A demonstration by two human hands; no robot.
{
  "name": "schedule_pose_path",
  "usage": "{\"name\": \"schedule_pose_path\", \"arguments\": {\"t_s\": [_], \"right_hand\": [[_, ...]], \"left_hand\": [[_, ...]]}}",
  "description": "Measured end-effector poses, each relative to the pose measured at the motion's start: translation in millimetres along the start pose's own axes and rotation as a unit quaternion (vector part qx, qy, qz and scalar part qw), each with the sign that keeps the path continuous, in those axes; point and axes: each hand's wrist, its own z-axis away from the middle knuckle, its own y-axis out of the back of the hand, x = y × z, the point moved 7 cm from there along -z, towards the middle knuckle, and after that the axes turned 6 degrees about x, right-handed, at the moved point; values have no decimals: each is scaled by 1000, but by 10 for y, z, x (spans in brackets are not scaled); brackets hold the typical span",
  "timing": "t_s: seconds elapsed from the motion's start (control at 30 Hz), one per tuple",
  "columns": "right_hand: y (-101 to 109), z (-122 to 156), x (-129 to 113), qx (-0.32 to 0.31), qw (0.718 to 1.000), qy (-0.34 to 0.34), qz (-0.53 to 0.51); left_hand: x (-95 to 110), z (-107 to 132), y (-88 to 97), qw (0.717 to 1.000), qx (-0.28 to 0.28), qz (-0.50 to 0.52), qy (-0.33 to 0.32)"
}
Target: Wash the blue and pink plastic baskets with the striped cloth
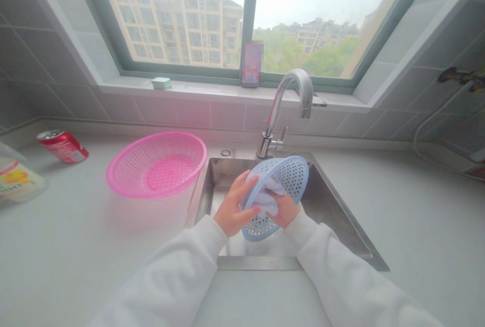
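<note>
Over the steel sink (333,216) I hold a pale blue perforated basket (288,178), tilted on its edge. My left hand (233,211) grips its left rim, fingers curled around the edge. My right hand (284,209) is inside the basket, closed on a light-coloured cloth (267,196) pressed against the basket's inner wall. Both arms wear white sleeves.
A pink perforated basket (157,165) sits on the white counter left of the sink. A red drink can (62,146) lies on its side at far left, beside a packet (17,178). The chrome faucet (282,109) stands behind the sink. A small green box (161,83) rests on the window sill.
</note>
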Motion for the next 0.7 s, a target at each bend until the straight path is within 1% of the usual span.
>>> {"name": "schedule_pose_path", "arguments": {"t_s": [0.07,0.13,0.2,0.23,0.27,0.3,0.37,0.4,0.43,0.47,0.53,0.6,0.63,0.67,0.7], "right_hand": [[-6,-13,-28,-6,999,17,49],[-55,-19,-28,-47,991,18,123],[-101,-11,6,-91,980,1,179],[-109,-5,21,-99,977,-10,187],[-103,-3,24,-93,980,-18,174],[-84,-4,16,-74,987,-23,141],[-33,-8,5,-25,998,-38,36],[-8,-11,7,-2,999,-47,-17],[11,-15,9,12,998,-49,-49],[14,-21,7,10,998,-42,-45],[-21,-33,14,-33,998,-13,47],[-82,-31,85,-103,982,3,157],[-97,-29,131,-128,973,4,191],[-94,-34,160,-136,969,8,205],[-76,-46,164,-130,970,18,205]], "left_hand": [[-12,0,31,999,30,11,-4],[-42,-2,64,999,50,15,1],[-76,-6,76,998,51,11,18],[-84,-8,78,998,49,7,25],[-84,-10,77,998,47,4,28],[-73,-12,72,999,45,1,27],[-36,-11,56,999,42,-3,14],[-18,-9,47,999,40,-3,7],[-4,-6,41,999,40,-4,2],[4,-3,38,999,41,-5,-2],[3,1,37,999,43,-11,-1],[-13,-5,32,999,38,-22,9],[-18,-11,31,999,34,-26,13],[-15,-19,33,999,30,-28,13],[-4,-29,40,999,26,-28,8]]}}
